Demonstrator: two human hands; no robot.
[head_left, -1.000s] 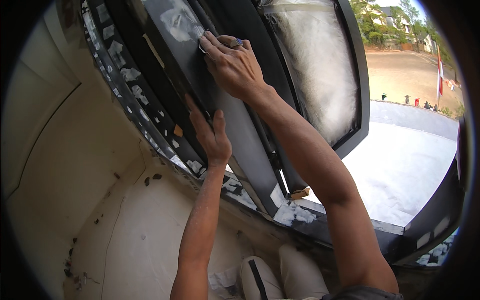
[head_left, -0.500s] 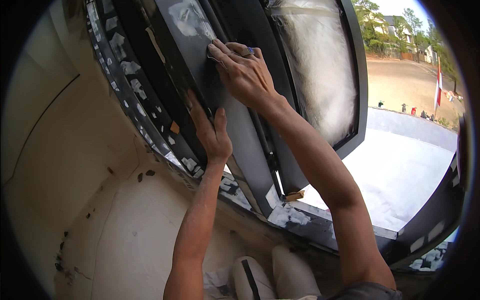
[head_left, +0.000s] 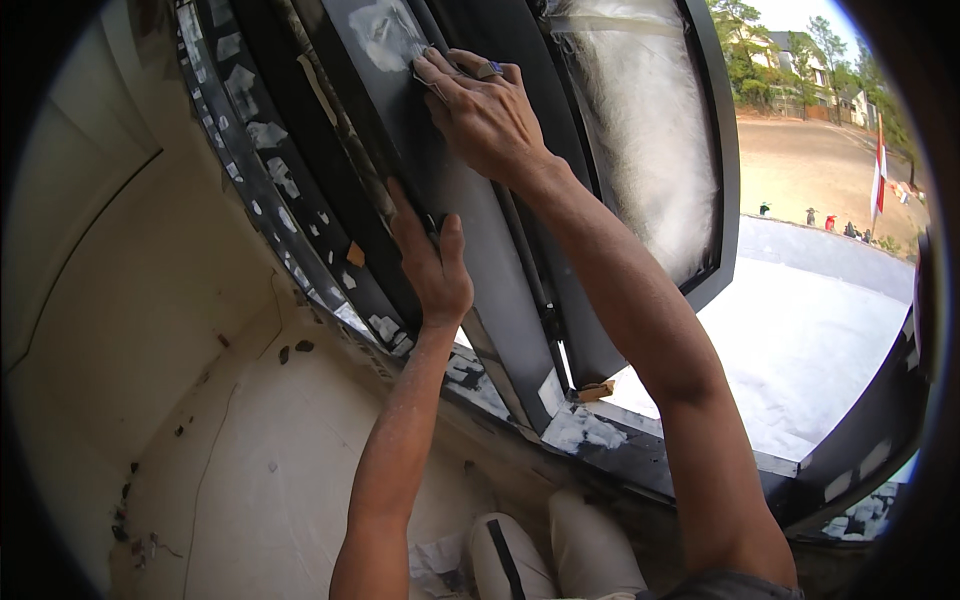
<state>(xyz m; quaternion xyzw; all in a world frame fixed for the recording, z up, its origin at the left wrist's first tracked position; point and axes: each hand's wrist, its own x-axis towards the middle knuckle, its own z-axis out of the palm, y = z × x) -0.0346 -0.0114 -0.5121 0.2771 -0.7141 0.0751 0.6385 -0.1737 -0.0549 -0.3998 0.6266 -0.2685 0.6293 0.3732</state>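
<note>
Up on the dark window frame (head_left: 480, 290), the right hand (head_left: 490, 120) presses a small pad (head_left: 432, 78) flat against a white patch (head_left: 385, 35). Its fingers are curled down over the pad, gripping it. That hand has moved a bit higher and to the right since a moment ago. The left hand (head_left: 432, 265) lies flat on the frame lower down, fingers open and spread, holding nothing, in the same spot as before. Outside, the open window pane (head_left: 650, 140) looks foggy white.
</note>
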